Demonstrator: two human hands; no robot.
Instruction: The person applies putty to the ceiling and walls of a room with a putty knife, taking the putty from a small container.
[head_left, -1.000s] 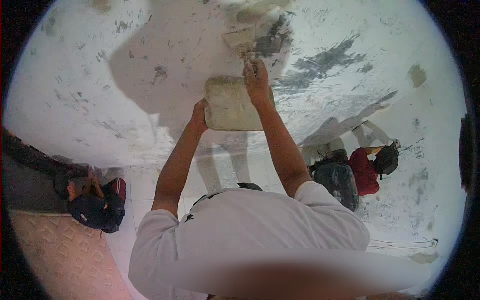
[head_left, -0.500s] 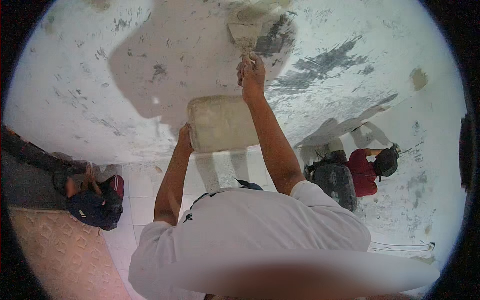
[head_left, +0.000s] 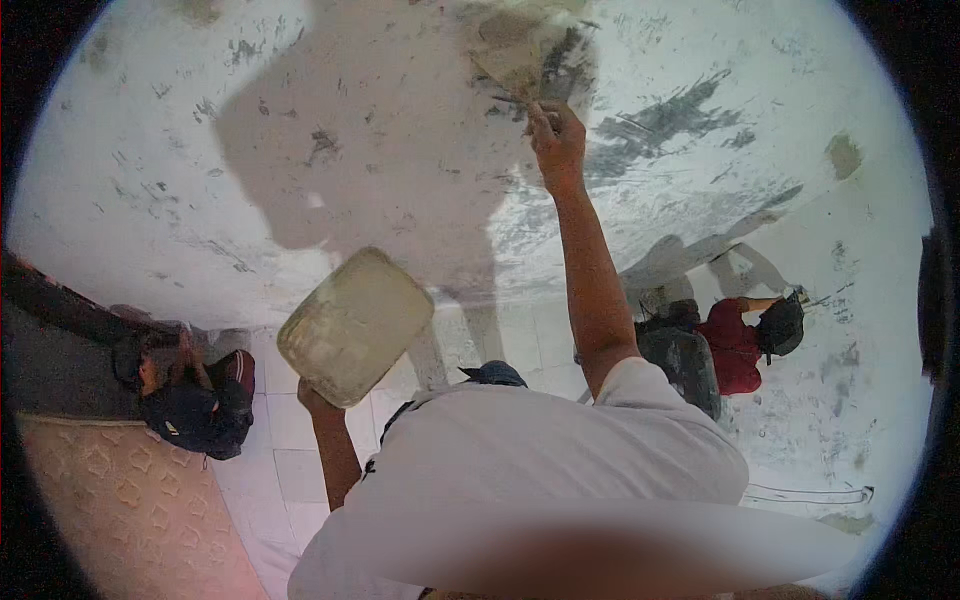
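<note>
On the stained wall [head_left: 150, 140], scraper [head_left: 512, 64] above gripping right hand [head_left: 560, 148]; board [head_left: 355, 325] above grasping left hand [head_left: 318, 397].

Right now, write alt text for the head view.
The right hand holds a wide scraper at a smudged white wall; the left hand holds a beige board lower down. A person in dark clothing is at left, another in red at right.

The wall [head_left: 150, 150] is bright on both sides, but a large grey shadow [head_left: 370, 130] covers its middle (the light comes, it seems, from behind the person [head_left: 560, 440]). The corners are black, straight edges bend, and the pale shape [head_left: 620, 540] at the lower edge is strongly blurred
</note>
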